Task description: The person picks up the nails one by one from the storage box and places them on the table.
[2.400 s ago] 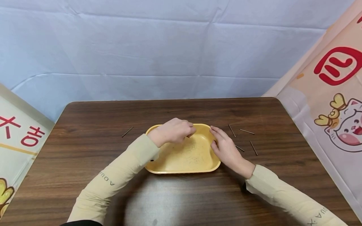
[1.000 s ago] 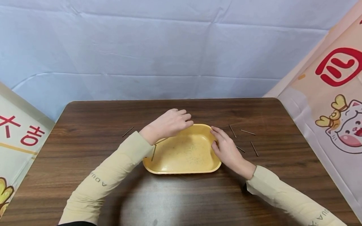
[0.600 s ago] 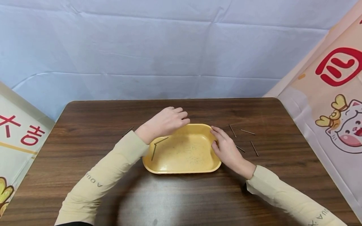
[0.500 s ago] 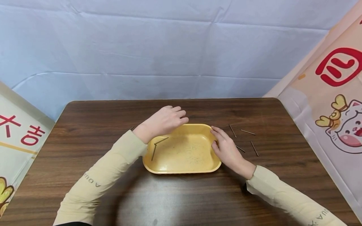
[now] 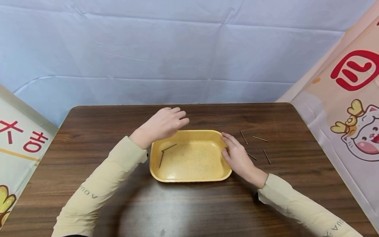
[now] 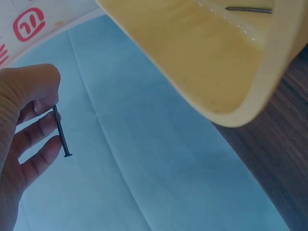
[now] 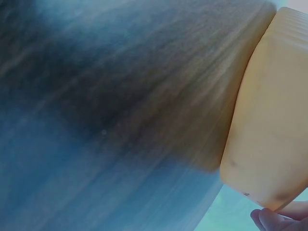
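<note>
Past the far left rim of a yellow plastic tray (image 5: 190, 180), my left hand (image 5: 163, 123) is raised. It pinches a dark nail (image 6: 61, 132) between thumb and fingers; the left wrist view shows its flat head pointing down. Two nails (image 5: 169, 147) lie inside the tray near its left end, their ends meeting. My right hand (image 5: 238, 158) rests on the tray's right end, its fingers along the rim and its thumb bent at the edge. In the right wrist view only those fingertips (image 7: 272, 219) show, at the tray's edge.
Several loose nails (image 5: 259, 139) lie on the dark wood table (image 5: 189, 210) right of the tray, one partly behind my right hand. A pale cloth (image 5: 189, 59) hangs behind the table. Printed banners (image 5: 355, 131) stand at both sides.
My left hand has risen out of the tray and moved left with the nail, uncovering two nails inside. Hand and sleeve now hide the nail on the table's left. My right hand stays put.
</note>
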Tool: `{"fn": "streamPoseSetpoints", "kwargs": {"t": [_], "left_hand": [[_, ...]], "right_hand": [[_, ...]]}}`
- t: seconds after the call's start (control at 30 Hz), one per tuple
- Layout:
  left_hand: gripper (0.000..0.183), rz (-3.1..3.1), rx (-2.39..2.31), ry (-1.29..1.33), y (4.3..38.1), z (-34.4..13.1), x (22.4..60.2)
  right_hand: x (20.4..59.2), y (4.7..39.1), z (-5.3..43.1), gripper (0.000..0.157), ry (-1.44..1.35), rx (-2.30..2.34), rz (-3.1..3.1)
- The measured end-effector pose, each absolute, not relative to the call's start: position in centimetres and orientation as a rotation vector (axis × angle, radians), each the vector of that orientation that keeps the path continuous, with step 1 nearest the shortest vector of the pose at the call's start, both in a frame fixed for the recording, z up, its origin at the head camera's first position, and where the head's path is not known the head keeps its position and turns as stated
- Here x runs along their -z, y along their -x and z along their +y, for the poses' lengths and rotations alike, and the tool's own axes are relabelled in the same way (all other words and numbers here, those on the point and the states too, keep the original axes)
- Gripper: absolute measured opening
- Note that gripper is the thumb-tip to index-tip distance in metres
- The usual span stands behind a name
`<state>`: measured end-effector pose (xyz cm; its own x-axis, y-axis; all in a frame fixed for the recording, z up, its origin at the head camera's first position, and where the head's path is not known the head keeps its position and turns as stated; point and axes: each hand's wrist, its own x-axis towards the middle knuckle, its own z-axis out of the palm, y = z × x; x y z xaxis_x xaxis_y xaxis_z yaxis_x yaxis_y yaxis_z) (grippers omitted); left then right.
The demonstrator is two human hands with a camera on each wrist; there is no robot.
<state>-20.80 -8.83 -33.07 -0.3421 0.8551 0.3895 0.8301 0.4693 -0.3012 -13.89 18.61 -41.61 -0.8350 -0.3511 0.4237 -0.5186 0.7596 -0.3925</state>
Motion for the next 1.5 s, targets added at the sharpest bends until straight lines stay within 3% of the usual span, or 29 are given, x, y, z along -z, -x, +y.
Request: {"fn": "streamPoseSetpoints", "kwargs": {"t": [1.5], "left_hand": [[0.024, -2.461, 0.267, 1.112, 19.5, -14.2, 32.4]], "right_hand": [[41.8, 14.0, 18.6, 0.038, -0.684, -0.72, -2.589]]}}
